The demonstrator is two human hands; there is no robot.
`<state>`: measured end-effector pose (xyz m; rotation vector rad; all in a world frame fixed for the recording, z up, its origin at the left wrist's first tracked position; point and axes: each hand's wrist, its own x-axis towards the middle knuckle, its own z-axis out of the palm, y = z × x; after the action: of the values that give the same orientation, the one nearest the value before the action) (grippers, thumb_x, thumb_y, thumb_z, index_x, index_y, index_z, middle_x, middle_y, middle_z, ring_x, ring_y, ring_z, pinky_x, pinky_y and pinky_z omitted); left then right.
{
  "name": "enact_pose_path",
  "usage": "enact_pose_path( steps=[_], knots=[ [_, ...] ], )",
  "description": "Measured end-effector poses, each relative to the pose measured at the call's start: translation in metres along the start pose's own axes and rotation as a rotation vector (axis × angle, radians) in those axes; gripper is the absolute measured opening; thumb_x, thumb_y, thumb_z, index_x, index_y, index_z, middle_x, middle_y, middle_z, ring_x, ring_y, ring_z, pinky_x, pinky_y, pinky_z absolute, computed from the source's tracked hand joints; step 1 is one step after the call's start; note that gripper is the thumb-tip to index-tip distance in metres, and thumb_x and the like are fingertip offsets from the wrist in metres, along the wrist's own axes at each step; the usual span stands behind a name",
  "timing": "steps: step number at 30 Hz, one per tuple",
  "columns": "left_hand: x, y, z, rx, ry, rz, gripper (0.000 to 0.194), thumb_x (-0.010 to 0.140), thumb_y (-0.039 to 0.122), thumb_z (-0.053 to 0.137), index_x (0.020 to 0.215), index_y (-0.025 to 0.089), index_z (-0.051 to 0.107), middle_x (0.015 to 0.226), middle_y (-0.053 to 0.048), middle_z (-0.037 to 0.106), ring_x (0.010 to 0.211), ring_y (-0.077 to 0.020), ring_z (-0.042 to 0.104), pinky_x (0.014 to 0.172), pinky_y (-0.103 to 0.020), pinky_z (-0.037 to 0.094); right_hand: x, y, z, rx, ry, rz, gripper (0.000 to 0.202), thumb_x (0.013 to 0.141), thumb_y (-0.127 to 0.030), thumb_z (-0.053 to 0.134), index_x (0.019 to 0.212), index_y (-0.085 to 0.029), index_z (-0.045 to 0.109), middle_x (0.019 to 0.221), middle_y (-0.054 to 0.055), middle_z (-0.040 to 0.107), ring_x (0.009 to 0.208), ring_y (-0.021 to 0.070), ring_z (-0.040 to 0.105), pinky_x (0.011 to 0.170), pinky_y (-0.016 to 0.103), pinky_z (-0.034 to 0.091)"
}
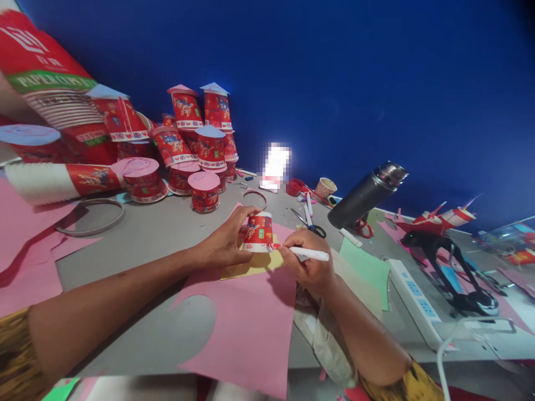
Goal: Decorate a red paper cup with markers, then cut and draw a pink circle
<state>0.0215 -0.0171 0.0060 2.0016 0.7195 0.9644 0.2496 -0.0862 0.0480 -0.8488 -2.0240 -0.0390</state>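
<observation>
My left hand point(229, 238) is closed round the left side of a red printed paper cup point(259, 229), which stands upside down with its white rim low. In my right hand point(311, 257) is a white marker point(308, 253) with a red tip end, gripped like a pen. Its tip touches or nearly touches the cup near the rim; which of the two I cannot tell. Under the cup lies a yellow paper piece point(234, 271), on top of a pink sheet point(251, 317) that has a round cut-out on its left.
Several red cups with paper tops point(204, 184) stand stacked at the back left. Scissors point(311, 225), a black flask point(363, 195), a glowing pixelated screen point(276, 166), a white power strip point(416, 301) and a black stand point(455, 267) lie or stand beyond and to the right.
</observation>
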Motion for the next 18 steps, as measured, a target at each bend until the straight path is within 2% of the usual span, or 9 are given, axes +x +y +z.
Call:
enact_pose_path(
  steps=[6,12,18],
  knots=[
    [0.0004,0.0035,0.0004,0.001,-0.006,0.009,0.079,0.075,0.027,0.080,0.144,0.027,0.042,0.141,-0.012,0.048,0.135,-0.0324,0.057,0.114,-0.054,0.053,-0.0009,-0.0007,-0.0004,0.014,-0.040,0.034,0.014,0.099,-0.023,0.063,0.085,-0.023,0.062,0.070,0.001,0.069,0.060,0.0157,0.062,0.058,0.029,0.047],
    [0.0006,0.0016,0.0006,-0.011,0.000,-0.002,0.080,0.075,0.030,0.082,0.145,0.026,0.043,0.140,-0.012,0.048,0.132,-0.0323,0.059,0.112,-0.054,0.054,-0.0011,-0.0008,-0.0009,0.022,-0.001,0.031,0.015,0.100,-0.023,0.063,0.084,-0.023,0.062,0.069,0.000,0.068,0.060,0.0156,0.064,0.060,0.029,0.049],
    [0.0001,-0.0021,0.0010,-0.002,0.000,0.015,0.082,0.074,0.027,0.082,0.146,0.028,0.042,0.141,-0.011,0.048,0.132,-0.0321,0.059,0.113,-0.054,0.054,-0.0013,-0.0010,-0.0004,0.021,-0.031,0.052,0.017,0.101,-0.026,0.062,0.084,-0.023,0.062,0.069,0.001,0.068,0.060,0.0157,0.063,0.058,0.029,0.048]
  ],
)
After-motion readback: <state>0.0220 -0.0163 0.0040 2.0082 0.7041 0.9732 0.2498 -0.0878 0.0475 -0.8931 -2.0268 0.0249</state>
